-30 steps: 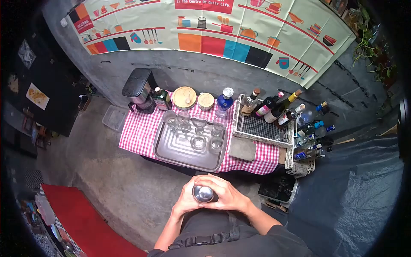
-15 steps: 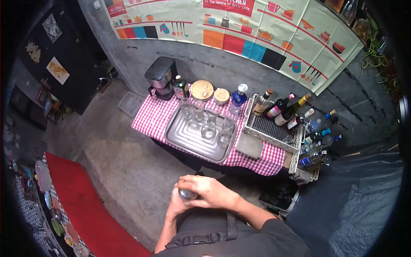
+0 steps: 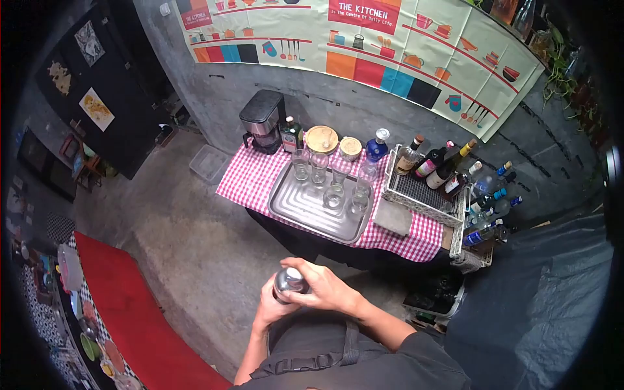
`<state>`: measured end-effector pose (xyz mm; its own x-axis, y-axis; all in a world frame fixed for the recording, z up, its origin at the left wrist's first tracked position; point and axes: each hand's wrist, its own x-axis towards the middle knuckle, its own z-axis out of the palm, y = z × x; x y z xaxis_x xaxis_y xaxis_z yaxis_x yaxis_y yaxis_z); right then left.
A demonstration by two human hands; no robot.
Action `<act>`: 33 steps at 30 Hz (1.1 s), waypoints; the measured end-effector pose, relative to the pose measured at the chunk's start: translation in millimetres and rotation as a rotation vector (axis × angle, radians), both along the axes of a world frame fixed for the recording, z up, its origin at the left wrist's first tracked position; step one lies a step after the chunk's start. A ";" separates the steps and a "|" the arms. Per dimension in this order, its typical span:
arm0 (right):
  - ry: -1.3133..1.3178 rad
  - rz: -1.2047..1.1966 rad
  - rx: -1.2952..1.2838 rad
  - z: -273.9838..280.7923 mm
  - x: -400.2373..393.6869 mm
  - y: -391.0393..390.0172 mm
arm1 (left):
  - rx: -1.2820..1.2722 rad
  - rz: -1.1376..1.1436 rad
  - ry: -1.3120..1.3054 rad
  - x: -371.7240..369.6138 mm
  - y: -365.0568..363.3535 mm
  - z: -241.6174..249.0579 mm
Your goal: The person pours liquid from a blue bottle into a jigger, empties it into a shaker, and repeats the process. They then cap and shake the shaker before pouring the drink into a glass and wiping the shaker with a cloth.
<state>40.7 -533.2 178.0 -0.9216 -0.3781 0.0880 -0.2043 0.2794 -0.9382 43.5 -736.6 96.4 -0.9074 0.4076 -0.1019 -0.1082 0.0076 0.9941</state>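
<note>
A shiny metal shaker (image 3: 290, 281) is held in front of my body, above the floor and short of the table. My left hand (image 3: 270, 305) wraps round its left and lower side. Across its right side and top lies my right hand (image 3: 325, 290), with the fingers curved over it and the thumb side near the body. Beyond my hands, a metal tray (image 3: 305, 216) with several clear glasses (image 3: 334, 196) rests on a red-and-white checked cloth (image 3: 242, 177).
A coffee maker (image 3: 263, 120), a dark green bottle (image 3: 291, 135), wooden-lidded jars (image 3: 322, 139) and a blue bottle (image 3: 377, 145) line the wall. At right are a white basket (image 3: 416, 199) with bottles and a grey cloth (image 3: 392, 218). A red cloth (image 3: 130, 305) hangs at lower left.
My right hand's fingers have shifted, and more of the shaker's top shows. The table and tray appear further right in the view.
</note>
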 end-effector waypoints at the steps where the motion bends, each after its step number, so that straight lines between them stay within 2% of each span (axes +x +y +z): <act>1: -0.028 -0.049 -0.043 -9.4 5.1 -9.5 | -0.008 0.005 0.031 -5.4 -10.1 3.7; 3: 0.392 -0.003 -0.005 -15.1 3.5 -30.1 | -0.011 0.005 0.077 -16.9 -30.8 -2.5; 4: 0.375 0.052 0.139 -8.5 6.5 -39.5 | -0.009 0.015 0.123 -22.7 -40.0 -3.3; 5: 0.379 0.041 0.144 -6.0 2.8 -52.0 | -0.072 -0.033 0.126 -23.4 -51.2 -1.0; 7: 0.371 0.082 0.219 -0.6 -8.1 -78.5 | 0.042 -0.037 0.038 -23.0 -69.9 -8.4; 9: 0.171 -0.027 0.086 5.4 -22.2 -98.8 | -0.090 -0.173 -0.078 -36.3 -93.0 -14.5; 11: -0.120 -0.206 -0.027 3.4 -20.8 -118.7 | -0.074 -0.164 -0.023 -50.3 -114.1 -3.4; 13: -0.006 -0.266 -0.084 -10.3 -13.6 -138.8 | -0.179 -0.092 0.298 -66.5 -133.8 4.5; 14: 0.150 -0.232 -0.042 -10.9 -10.7 -145.4 | -0.190 -0.100 0.405 -74.2 -142.5 10.4; 15: 0.313 -0.194 0.129 -7.8 -9.4 -153.6 | -0.164 -0.069 0.387 -77.4 -148.2 6.1; 18: 0.356 -0.184 0.197 3.2 -18.6 -179.9 | -0.058 -0.116 0.281 -77.1 -162.9 -3.1; 20: 0.285 -0.303 0.166 -0.8 -29.7 -191.6 | 0.031 -0.342 -0.091 -77.8 -171.7 -16.7; 21: -0.002 -0.342 0.071 4.7 -32.2 -193.7 | 0.070 -0.401 -0.099 -80.0 -174.1 -11.7; 23: -0.268 -0.451 -0.098 16.4 -29.1 -197.1 | 0.053 -0.343 -0.047 -84.9 -168.7 20.9; 24: -0.267 -0.461 -0.096 11.4 -25.8 -198.4 | 0.056 -0.353 -0.047 -91.0 -169.2 21.7; 26: 0.159 -0.448 -0.067 -7.3 -16.0 -203.5 | -0.182 -0.227 0.431 -101.3 -174.5 19.7; 27: 0.360 -0.384 0.068 -7.1 -16.2 -203.9 | -0.181 -0.208 0.403 -104.5 -174.6 17.3; 30: 0.423 -0.344 0.137 2.9 -24.8 -212.2 | -0.071 -0.223 0.291 -100.9 -177.3 8.4; 32: 0.253 -0.403 0.118 10.4 -33.5 -211.6 | -0.085 -0.417 -0.066 -99.1 -186.4 -18.9; 33: 0.017 -0.449 0.080 12.4 -34.3 -209.9 | -0.039 -0.434 -0.067 -98.6 -182.6 -8.9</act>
